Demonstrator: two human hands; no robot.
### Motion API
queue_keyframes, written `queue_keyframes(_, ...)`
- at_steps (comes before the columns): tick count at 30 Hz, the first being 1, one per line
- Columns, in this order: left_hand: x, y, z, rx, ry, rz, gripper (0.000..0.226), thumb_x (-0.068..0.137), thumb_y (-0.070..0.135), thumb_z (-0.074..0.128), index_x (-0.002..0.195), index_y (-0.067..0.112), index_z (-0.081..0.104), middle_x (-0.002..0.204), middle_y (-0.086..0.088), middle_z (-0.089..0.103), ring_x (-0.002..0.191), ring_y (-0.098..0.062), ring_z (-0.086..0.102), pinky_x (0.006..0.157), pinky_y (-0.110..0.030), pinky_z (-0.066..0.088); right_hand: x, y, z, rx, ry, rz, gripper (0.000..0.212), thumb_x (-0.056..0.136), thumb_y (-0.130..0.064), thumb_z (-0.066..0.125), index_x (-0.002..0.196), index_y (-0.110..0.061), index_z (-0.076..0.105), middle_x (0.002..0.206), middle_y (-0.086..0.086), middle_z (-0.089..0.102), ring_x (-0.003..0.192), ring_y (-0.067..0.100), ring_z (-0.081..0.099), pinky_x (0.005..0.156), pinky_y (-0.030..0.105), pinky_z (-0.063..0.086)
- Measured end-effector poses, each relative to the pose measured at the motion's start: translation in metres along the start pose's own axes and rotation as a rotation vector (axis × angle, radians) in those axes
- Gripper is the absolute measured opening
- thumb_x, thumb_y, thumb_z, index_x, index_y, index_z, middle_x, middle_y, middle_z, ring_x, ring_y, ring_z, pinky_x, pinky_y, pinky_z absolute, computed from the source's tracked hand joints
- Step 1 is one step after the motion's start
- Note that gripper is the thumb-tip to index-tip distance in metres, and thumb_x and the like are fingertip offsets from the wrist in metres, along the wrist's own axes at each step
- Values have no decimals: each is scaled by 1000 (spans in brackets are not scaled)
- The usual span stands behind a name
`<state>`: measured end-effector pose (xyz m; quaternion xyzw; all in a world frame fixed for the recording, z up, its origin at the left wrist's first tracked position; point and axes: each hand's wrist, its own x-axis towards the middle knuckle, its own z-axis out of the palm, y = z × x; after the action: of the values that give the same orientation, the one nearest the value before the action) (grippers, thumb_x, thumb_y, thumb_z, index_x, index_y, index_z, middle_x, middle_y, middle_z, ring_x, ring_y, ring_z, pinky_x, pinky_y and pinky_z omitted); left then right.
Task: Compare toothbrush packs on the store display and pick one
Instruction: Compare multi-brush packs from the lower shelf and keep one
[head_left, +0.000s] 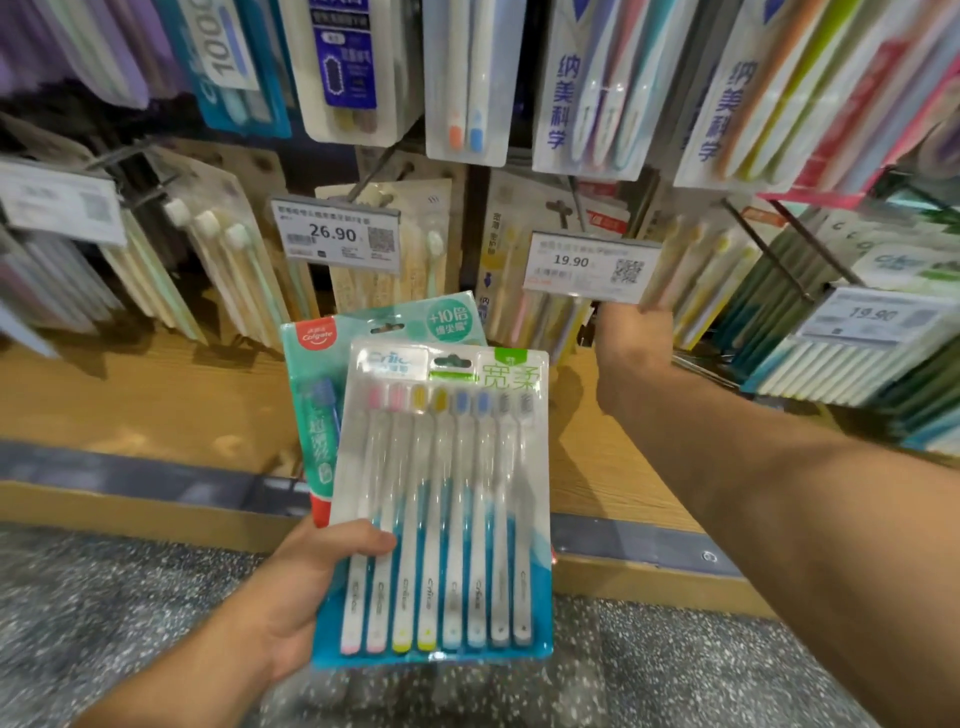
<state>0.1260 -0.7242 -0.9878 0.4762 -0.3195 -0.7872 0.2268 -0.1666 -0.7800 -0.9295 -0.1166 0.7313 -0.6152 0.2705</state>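
Toothbrush packs sit in my left hand (311, 587): an eight-brush pack (441, 499) in front, its clear blister showing heads in pink, yellow, blue and grey pairs above white handles, and a Colgate pack (322, 395) tucked behind it, teal with a red logo at its top left corner. I see the thumb curled over the front pack's lower left edge, pinching both packs against the fingers hidden behind. The two packs are held low in front of the display, over the wooden base shelf (135, 410), tilted slightly to the right. My right hand (631, 338) reaches up and forward to the price tag marked 19.90 (589, 267); its fingers go behind the tag's lower edge, so I cannot tell whether they are spread or gripping anything. Behind that tag hang pastel-handled packs (701, 275). To the left another tag reads 26.90 (336, 234), in front of beige card packs (410, 244). A second 19.90 tag (870, 317) hangs at the far right over green and white packs (852, 364). More packs hang in the upper row, among them blue-and-white ones (587, 88) with Chinese lettering. Speckled grey floor (114, 613) runs below the shelf's edge.
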Motion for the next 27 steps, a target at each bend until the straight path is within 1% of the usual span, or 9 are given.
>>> queue_keyframes(2, 0, -4, 4, -10, 10, -2, 55, 68, -3, 72, 122, -2, 63, 106, -37, 72, 88, -51, 74, 80, -64, 60, -18, 8, -14, -110, -86, 72, 60, 96, -58, 52, 142, -19, 49, 113, 0, 63, 105, 28, 58, 98, 48, 47)
queue_keyframes(5, 1, -12, 7, -57, 38, -12, 66, 64, 2, 70, 130, -2, 61, 121, -38, 68, 114, -56, 64, 103, -69, 48, -37, 26, -37, -303, -343, 182, 56, 97, -64, 47, 111, -13, 65, 101, 6, 71, 93, 28, 72, 90, 46, 56)
queue_keyframes(8, -4, -22, 12, -111, 71, -12, 63, 69, 6, 62, 132, 0, 60, 121, -35, 69, 110, -50, 68, 92, -58, 56, -63, 41, -54, -346, -663, 306, 57, 99, -65, 41, 94, -14, 65, 76, 3, 70, 64, 20, 65, 70, 34, 49)
queue_keyframes(10, -11, -28, 15, -122, 38, -19, 65, 69, 7, 62, 134, 1, 59, 123, -34, 69, 100, -46, 73, 77, -51, 63, -80, 51, -59, -305, -819, 322, 52, 101, -60, 39, 104, -18, 69, 84, 1, 77, 71, 17, 72, 73, 35, 51)
queue_keyframes(12, -20, -33, 16, -97, 23, -6, 63, 70, 8, 61, 133, 1, 60, 124, -32, 69, 96, -42, 74, 73, -47, 65, -102, 55, -60, -239, -801, 307, 47, 99, -55, 43, 125, -23, 67, 116, 9, 78, 104, 27, 73, 97, 46, 53)
queue_keyframes(14, -32, -35, 16, -74, 10, 9, 61, 71, 10, 61, 132, 2, 62, 122, -29, 71, 99, -41, 74, 80, -48, 63, -118, 57, -65, -191, -766, 283, 45, 100, -50, 43, 128, -23, 66, 121, 10, 76, 112, 31, 70, 109, 53, 48)
queue_keyframes(18, -55, -36, 12, -26, -15, 20, 50, 76, 8, 60, 125, 3, 66, 108, -27, 76, 82, -39, 77, 63, -46, 65, -141, 61, -82, -169, -767, 264, 45, 104, -46, 37, 130, -21, 65, 120, 11, 77, 114, 32, 71, 110, 54, 47)
queue_keyframes(23, -83, -43, 7, 8, 20, 7, 56, 70, 7, 72, 124, 4, 63, 110, -35, 72, 84, -45, 75, 67, -48, 63, -152, 77, -91, -230, -749, 268, 87, 65, -56, 67, 142, -19, 51, 141, 23, 60, 129, 44, 58, 113, 62, 42)
queue_keyframes(27, -103, -40, 15, -63, 1, -31, 58, 67, 3, 71, 124, 3, 64, 102, -31, 74, 79, -43, 75, 68, -51, 65, -173, 68, -106, -160, -700, 193, 63, 80, -48, 69, 135, -19, 55, 124, 13, 73, 112, 36, 71, 101, 58, 55)
